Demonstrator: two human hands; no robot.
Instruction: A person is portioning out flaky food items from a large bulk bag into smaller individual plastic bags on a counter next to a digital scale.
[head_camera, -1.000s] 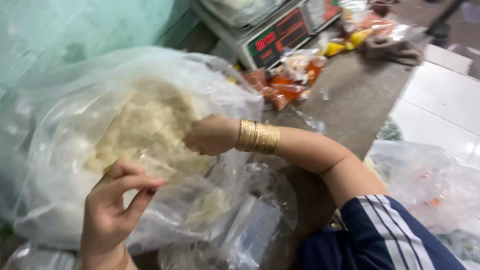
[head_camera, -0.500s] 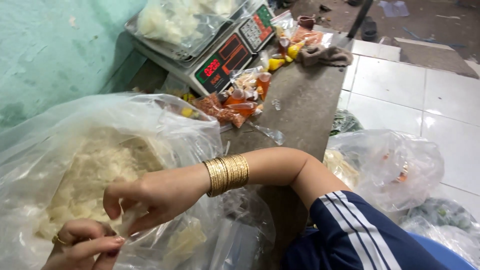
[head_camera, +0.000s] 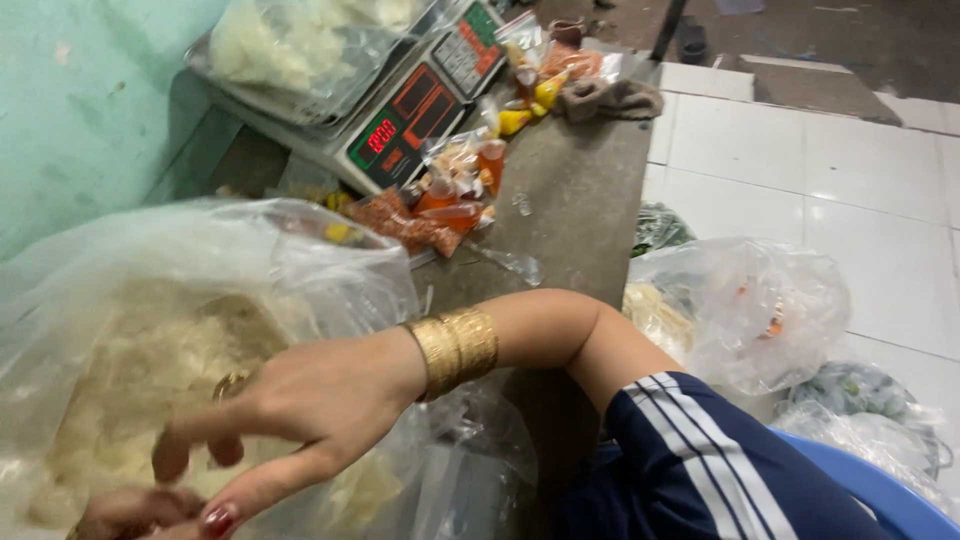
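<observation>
At the near left of the grey counter (head_camera: 590, 210), lying slumped and open-mouthed: a large clear plastic bag (head_camera: 180, 300) full of pale shredded food (head_camera: 130, 390). Reaching across its front, the right hand (head_camera: 300, 415), fingers spread and loosely curled, gripping nothing visible, gold bangles (head_camera: 455, 350) sitting at the wrist. Peeking in at the bottom edge, the left hand (head_camera: 125, 512), mostly cropped, grip impossible to tell. Standing farther back, a digital scale (head_camera: 400, 110) beside small orange sauce packets (head_camera: 450, 195).
</observation>
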